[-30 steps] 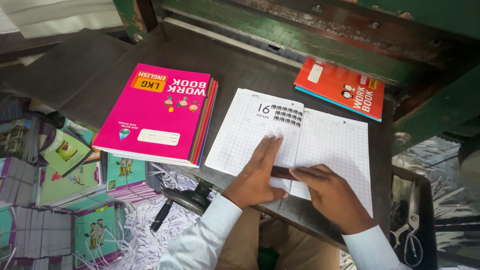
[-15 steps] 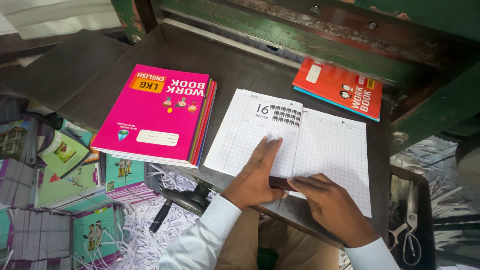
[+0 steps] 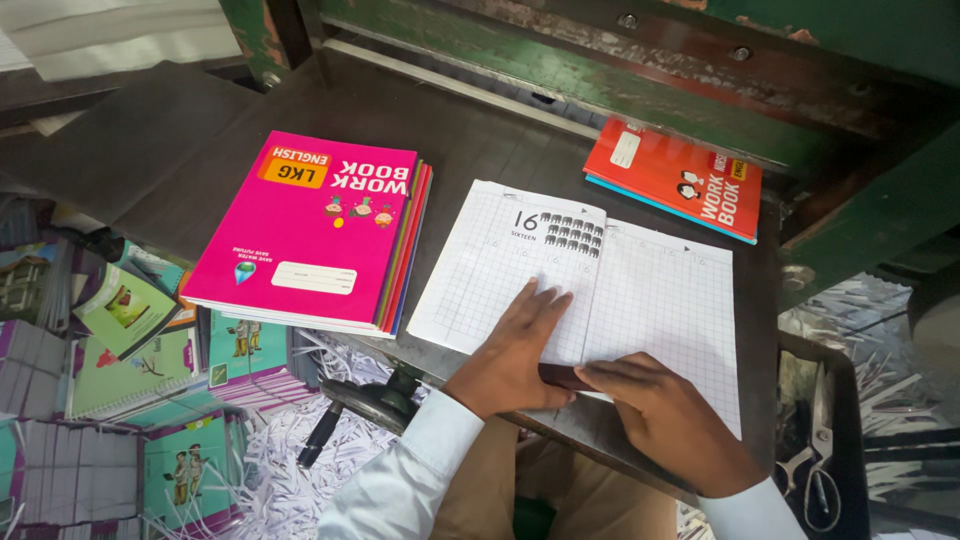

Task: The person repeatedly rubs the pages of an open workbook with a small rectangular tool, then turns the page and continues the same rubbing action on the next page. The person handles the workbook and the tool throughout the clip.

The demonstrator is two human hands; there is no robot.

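Open booklet [image 3: 600, 290], under left hand [image 3: 515, 350], right hand [image 3: 660, 415]

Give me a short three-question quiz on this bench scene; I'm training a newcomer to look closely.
1. True or false: the left hand lies flat on the open squared-paper sheets.
2. What does the right hand press at the sheets' near edge? A) scissors B) a small dark block C) a pen
3. What colour is the top cover of the stack of workbooks to the left of the sheets?

Key: 1 true; 2 B; 3 pink.
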